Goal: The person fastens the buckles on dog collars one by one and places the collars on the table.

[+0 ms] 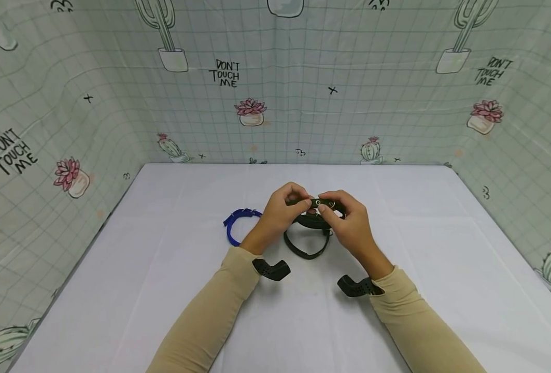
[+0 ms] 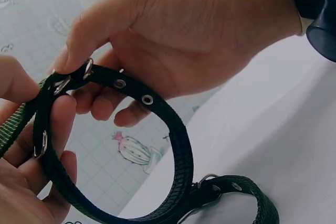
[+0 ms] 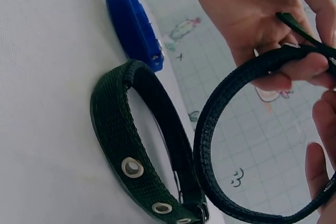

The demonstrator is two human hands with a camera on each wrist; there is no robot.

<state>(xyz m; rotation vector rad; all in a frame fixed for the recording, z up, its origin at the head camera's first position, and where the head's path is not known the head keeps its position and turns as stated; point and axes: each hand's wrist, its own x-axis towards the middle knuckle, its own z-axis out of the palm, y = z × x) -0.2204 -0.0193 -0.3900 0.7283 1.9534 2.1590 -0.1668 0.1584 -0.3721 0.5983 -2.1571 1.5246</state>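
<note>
A dark green webbing collar [image 1: 314, 223] with metal eyelets is held up as a loop between both hands. My left hand [image 1: 277, 212] pinches the strap beside its metal buckle. Opposite it, my right hand [image 1: 353, 223] pinches the same area between thumb and forefinger. In the left wrist view the strap of this collar [image 2: 181, 145] passes through metal loops at the fingertips, and a green strap end sticks out to the left. Below the hands, a second dark green collar [image 3: 110, 119] stands closed in a ring on the table.
A blue collar [image 1: 229, 230], also in a ring, lies left of the second green one, partly hidden by the left forearm. The white table [image 1: 163, 311] meets a patterned cloth wall [image 1: 294, 119] at its back and sides. Each wrist wears a black device [image 1: 271, 270].
</note>
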